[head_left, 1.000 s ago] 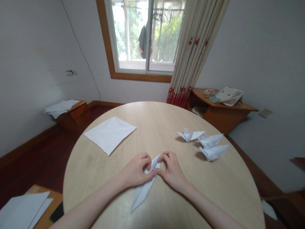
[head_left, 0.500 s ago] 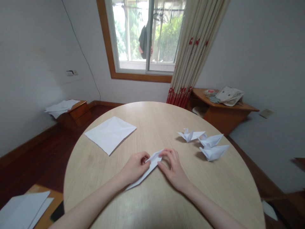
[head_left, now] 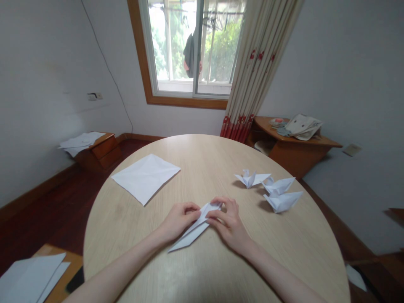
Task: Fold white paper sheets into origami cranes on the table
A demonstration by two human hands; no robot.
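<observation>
On the round table [head_left: 205,160] lies a slim, layered, crisp-edged folded white paper [head_left: 192,235]; its long axis slants near-left to far-right, sharp tip pointing near-left; left hand [head_left: 179,219] and right hand [head_left: 229,225], loosely closed, pinch it.

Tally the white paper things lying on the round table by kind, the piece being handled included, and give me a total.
Bird-shaped folded papers: 3
Flat creased sheet: 1
Narrow folded piece, held by left hand and right hand: 1
Total: 5
</observation>
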